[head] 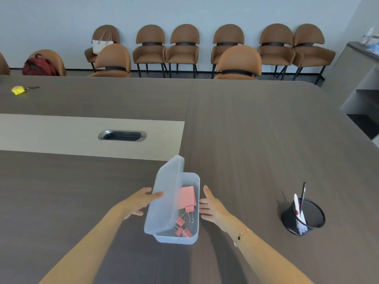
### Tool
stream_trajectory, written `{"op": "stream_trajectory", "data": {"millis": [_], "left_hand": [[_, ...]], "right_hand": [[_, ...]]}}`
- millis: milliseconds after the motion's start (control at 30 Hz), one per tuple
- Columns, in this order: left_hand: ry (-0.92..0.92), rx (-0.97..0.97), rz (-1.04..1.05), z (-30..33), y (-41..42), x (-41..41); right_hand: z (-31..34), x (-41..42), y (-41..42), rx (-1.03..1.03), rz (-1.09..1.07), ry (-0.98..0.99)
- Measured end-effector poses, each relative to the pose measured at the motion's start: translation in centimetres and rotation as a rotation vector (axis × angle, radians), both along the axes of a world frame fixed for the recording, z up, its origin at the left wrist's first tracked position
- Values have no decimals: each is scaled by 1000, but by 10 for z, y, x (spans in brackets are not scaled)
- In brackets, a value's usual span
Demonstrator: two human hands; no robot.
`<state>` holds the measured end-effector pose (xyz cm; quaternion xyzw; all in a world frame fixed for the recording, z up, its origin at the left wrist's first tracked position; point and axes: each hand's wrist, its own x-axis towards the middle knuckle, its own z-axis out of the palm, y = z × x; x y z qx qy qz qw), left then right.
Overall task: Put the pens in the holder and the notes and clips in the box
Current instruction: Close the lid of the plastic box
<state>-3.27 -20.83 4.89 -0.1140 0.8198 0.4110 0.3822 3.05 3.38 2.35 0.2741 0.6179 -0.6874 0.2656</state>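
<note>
A translucent plastic box stands on the table in front of me. Inside lie pink notes and several pink binder clips. Its lid is tilted up along the box's left side, and my left hand grips the lid's edge. My right hand hovers open beside the box's right wall, fingers spread, holding nothing. A black mesh pen holder at the right contains a black pen and a white pen, both upright.
The large brown table has a cable port in its beige centre strip. A yellow object lies far left. Brown chairs line the wall; shelving stands at right.
</note>
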Motion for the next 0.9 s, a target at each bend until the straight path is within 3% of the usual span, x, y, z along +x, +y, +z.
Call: {"op": "stream_trajectory", "data": {"millis": [167,433,900], "left_hand": [[65,57,-36,-20,30,8],[181,-172,-99,-38,38,2],[200,-213,-127,-54,37,-6]], "right_hand": [[-13,-5,0,34,16,3],[-36,-9,-3,165,-31,20],[-38,-11,-12,258,-93,29]]}}
